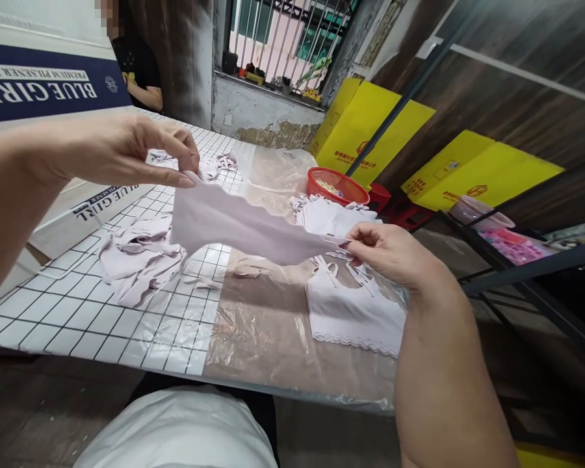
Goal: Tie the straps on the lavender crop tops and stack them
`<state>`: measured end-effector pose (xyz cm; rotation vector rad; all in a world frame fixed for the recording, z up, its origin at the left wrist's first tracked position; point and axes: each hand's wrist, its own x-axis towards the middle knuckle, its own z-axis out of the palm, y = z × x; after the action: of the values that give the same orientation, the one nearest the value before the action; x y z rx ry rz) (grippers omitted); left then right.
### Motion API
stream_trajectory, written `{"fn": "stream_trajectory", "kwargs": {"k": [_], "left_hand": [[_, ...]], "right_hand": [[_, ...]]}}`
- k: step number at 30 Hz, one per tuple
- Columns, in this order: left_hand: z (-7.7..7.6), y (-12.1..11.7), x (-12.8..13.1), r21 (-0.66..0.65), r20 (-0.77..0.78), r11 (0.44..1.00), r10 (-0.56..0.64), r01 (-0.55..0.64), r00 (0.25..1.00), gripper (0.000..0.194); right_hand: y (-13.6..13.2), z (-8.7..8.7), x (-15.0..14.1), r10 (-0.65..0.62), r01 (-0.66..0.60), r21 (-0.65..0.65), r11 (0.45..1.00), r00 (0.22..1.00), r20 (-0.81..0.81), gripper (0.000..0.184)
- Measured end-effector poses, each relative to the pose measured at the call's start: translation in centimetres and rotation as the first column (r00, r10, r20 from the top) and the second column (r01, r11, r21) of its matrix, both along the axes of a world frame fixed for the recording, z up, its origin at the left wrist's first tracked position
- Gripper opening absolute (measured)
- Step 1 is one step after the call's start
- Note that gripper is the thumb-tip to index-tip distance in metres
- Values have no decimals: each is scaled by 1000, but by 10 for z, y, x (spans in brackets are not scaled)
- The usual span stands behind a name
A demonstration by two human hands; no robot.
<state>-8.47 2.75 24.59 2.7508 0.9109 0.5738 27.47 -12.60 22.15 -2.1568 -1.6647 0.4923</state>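
Note:
A pale lilac camisole top (253, 221) with a scalloped edge is stretched sideways above the table. My left hand (141, 149) pinches its upper left corner between thumb and fingers. At the other end, my right hand (385, 250) grips the fabric in closed fingertips. Under the left end lies a crumpled heap of the same lilac fabric (139, 260). A flat camisole (353, 305) with thin straps rests below my right hand, and a stack of similar tops (334, 218) sits just behind it.
Plastic sheeting (263, 325) covers part of the grid-patterned table (97, 325). A red basket (338, 185) stands at the back right, near yellow boxes (365, 130). A dark metal rack (531, 266) flanks the right side; a Blue Girl carton (53, 84) the left. Another person (136, 71) is behind it.

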Motion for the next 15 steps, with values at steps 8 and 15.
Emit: {"fn": "stream_trajectory", "kwargs": {"k": [8,15], "left_hand": [[-1,-17,-10,-355,-106,926,-174,127,979,72],[-1,16,-11,65,-503,916,372,-395,780,28]], "right_hand": [[-3,-5,4,-70,83,-22,996,930,361,23],[-30,-23,-42,293,-277,-202,939,955,49,24]]}}
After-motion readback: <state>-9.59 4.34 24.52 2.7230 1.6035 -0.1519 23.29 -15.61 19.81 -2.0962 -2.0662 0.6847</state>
